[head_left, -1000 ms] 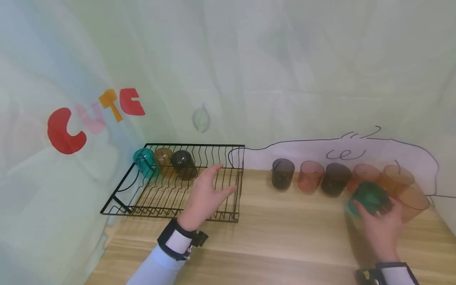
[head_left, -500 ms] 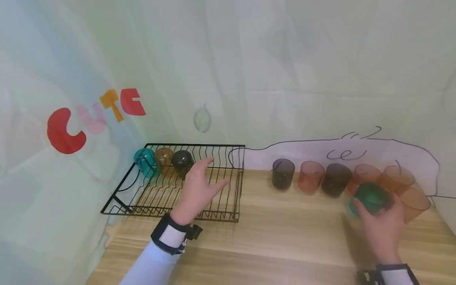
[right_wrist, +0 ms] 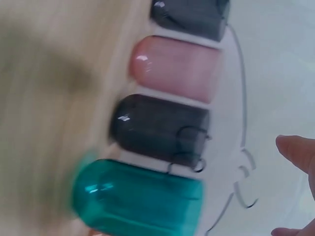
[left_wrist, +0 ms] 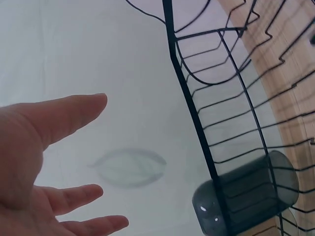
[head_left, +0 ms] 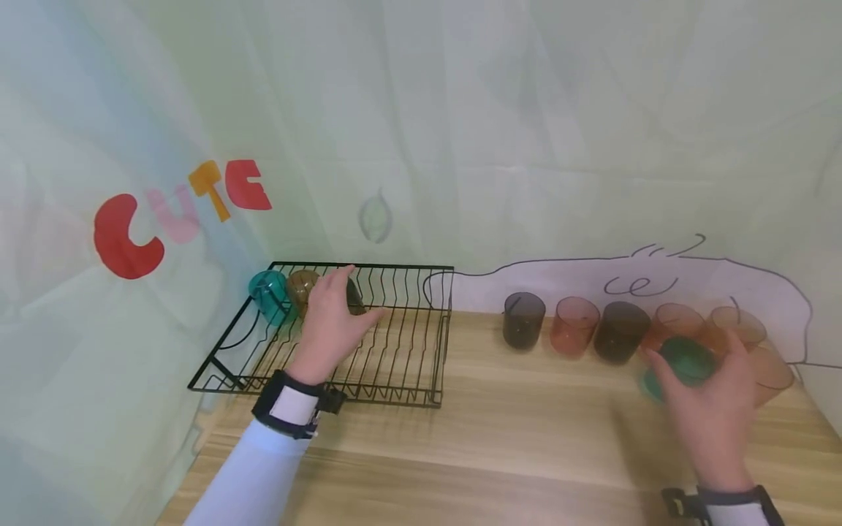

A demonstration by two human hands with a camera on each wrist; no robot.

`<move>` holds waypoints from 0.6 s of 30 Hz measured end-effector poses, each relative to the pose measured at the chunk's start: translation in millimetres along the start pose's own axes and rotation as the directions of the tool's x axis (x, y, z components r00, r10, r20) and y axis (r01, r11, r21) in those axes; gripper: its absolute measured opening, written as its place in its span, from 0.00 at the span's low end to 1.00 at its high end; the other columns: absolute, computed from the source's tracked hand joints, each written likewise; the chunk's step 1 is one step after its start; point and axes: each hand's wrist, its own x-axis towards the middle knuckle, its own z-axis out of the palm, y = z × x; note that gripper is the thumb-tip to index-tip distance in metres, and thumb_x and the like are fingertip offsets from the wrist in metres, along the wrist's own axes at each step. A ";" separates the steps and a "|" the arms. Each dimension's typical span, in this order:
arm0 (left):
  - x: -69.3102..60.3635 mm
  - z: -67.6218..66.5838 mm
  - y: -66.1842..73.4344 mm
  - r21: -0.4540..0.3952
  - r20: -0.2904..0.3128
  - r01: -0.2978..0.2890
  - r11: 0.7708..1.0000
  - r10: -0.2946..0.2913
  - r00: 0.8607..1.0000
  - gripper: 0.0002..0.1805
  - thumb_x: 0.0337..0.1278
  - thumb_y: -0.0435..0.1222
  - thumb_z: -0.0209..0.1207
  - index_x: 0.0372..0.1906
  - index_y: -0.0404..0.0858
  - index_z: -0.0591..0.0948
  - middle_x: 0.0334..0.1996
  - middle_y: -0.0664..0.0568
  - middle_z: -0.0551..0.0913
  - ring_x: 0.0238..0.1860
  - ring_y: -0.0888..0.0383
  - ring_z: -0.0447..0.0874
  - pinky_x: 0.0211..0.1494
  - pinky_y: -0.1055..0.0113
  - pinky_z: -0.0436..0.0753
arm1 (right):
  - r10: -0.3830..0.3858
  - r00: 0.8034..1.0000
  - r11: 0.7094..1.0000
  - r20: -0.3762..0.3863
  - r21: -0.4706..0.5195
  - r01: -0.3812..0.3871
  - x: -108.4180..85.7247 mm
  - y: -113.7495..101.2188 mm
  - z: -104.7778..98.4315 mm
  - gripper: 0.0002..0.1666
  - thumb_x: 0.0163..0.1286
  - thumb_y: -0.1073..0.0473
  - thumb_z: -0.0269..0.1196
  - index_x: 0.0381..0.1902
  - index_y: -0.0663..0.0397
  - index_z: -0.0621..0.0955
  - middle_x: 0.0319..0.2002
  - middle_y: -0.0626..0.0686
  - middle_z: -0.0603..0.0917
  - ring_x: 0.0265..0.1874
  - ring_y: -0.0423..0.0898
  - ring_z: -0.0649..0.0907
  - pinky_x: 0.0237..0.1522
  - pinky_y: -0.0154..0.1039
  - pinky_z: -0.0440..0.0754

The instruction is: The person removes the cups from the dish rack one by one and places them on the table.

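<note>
The right hand (head_left: 713,420) is spread wide over a teal tumbler (right_wrist: 140,199), thumb well apart from the fingers and gripping nothing; the right wrist view shows its fingertips clear of the rim. That tumbler stands upright on the worktop (head_left: 526,438), near the back right corner. The left hand (head_left: 329,325) is also wide, thumb and fingers apart, over a black wire dish rack (head_left: 401,351) and near a smoky grey tumbler (left_wrist: 246,196), with a gap between them in the left wrist view. Beyond it, toward the rack's back left corner, sit an amber tumbler (head_left: 302,286) and a turquoise tumbler (head_left: 270,292). Along the worktop's back edge, left to right, stand a grey tumbler (head_left: 524,323), a red tumbler (head_left: 574,329), a darker tumbler (head_left: 621,334), a second red tumbler (head_left: 680,320) and two orange tumblers (head_left: 772,374). On the left wall, coloured letters (head_left: 127,237) spell "CUTE".
</note>
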 end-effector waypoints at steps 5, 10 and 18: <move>4.5 -2.9 -9.8 0.032 -0.019 0.011 0.999 -0.010 1.000 0.46 0.48 0.50 0.66 0.69 0.37 0.59 0.67 0.35 0.59 0.67 0.37 0.57 0.62 0.39 0.69 | -0.136 0.990 0.990 0.039 0.043 0.134 -7.8 -24.4 0.3 0.48 0.52 0.54 0.72 0.68 0.50 0.63 0.68 0.57 0.64 0.69 0.54 0.60 0.73 0.53 0.51; 10.6 -4.9 -16.1 0.063 -0.026 0.032 0.998 -0.030 0.999 0.47 0.47 0.50 0.66 0.70 0.39 0.59 0.68 0.32 0.56 0.68 0.34 0.54 0.59 0.35 0.69 | -0.237 0.944 0.971 0.228 0.028 0.237 -19.5 -38.5 8.9 0.50 0.56 0.46 0.68 0.71 0.52 0.58 0.73 0.59 0.53 0.71 0.61 0.54 0.69 0.65 0.49; 24.4 -4.9 -29.4 0.113 0.039 0.048 0.992 -0.053 0.998 0.47 0.47 0.49 0.66 0.70 0.37 0.58 0.69 0.30 0.53 0.69 0.32 0.51 0.60 0.34 0.67 | -0.334 0.756 0.925 0.563 0.043 0.377 -36.3 -50.3 37.5 0.44 0.59 0.36 0.62 0.67 0.51 0.64 0.73 0.57 0.55 0.70 0.63 0.56 0.63 0.70 0.56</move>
